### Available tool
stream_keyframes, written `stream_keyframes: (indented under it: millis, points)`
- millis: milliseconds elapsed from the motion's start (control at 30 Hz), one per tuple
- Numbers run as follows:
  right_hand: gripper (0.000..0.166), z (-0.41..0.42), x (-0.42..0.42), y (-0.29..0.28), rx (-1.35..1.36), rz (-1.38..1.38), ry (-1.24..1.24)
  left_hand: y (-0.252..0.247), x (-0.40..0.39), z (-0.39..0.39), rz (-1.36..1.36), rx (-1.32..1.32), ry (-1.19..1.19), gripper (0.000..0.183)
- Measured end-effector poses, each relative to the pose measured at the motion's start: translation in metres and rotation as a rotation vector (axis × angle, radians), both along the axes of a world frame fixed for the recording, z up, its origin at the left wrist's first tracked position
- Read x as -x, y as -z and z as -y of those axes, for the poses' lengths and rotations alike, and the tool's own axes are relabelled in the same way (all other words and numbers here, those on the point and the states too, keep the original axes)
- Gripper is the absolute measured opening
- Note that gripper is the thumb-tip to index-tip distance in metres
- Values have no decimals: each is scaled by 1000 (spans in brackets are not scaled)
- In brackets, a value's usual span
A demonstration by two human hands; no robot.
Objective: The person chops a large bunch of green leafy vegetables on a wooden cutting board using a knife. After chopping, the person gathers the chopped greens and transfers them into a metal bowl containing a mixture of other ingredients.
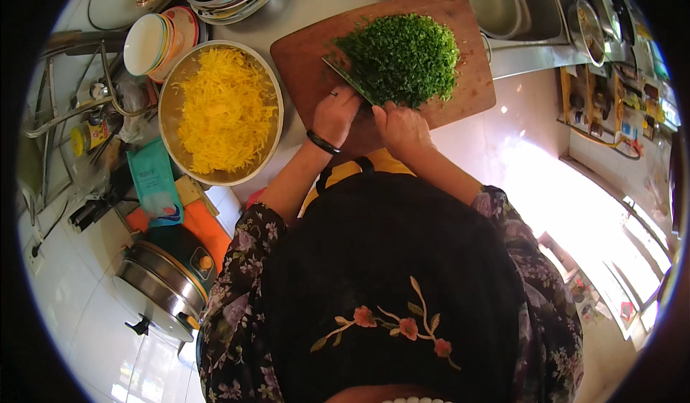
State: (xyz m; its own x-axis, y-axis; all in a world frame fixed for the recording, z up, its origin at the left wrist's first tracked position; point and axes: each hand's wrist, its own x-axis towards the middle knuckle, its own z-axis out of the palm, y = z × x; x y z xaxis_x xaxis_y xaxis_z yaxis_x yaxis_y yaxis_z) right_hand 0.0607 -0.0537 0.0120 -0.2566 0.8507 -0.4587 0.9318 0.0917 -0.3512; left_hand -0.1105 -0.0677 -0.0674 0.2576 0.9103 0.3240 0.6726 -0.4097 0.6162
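Observation:
A pile of finely chopped green herbs point(404, 58) covers the upper right of a wooden cutting board point(299, 52). Along the pile's lower left edge lies a knife point(347, 77), its blade slanting down to the right. My right hand point(404, 128) is closed at the lower right end of the knife, where the handle is hidden by the fingers. My left hand point(337, 114), with a ring and a dark bracelet, rests beside the blade on the board, fingers bent; whether it presses on the blade is unclear. Left of the board stands a metal bowl point(167, 117) of shredded yellow vegetable point(223, 112).
Stacked bowls point(145, 44) and plates point(237, 12) stand behind the metal bowl. A sink point(531, 4) lies beyond the board's right end. At the left are a metal rack point(70, 117), a teal pouch point(156, 182) and a lidded steel pot point(161, 284).

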Motion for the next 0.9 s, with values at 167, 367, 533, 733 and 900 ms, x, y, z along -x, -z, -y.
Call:
stream_keyframes:
  millis: [167,367,533,733,900]
  points:
    - [47,-3,-6,13,-59,-83,-5,-9,2,3,-23,-23,-2,17]
    - [44,-26,-42,22,111,-254,61,-25,-2,12,44,26,-16,23]
    - [47,-24,-49,32,-214,-332,-111,-14,-5,15,-107,-66,-64,19]
    - [49,-29,-49,21,-8,-307,92,-4,-8,14,-11,-31,-106,14]
    - [50,-28,-52,28,-26,-388,117,-6,-12,12,-16,-7,-139,17]
